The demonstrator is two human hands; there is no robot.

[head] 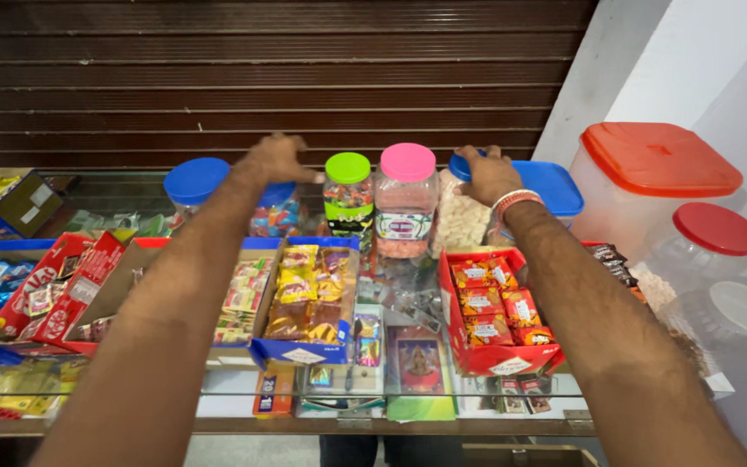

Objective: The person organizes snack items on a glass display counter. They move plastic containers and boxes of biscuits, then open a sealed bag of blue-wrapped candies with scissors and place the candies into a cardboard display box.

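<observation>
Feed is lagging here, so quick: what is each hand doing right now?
Left hand: closed over the blue lid of a candy jar.
Right hand: fingers gripping the blue lid of the white-sweets jar.

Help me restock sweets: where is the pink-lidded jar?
In the head view the pink-lidded jar stands mid-counter in the back row, between the green-lidded jar and the jar under the right hand.
</observation>
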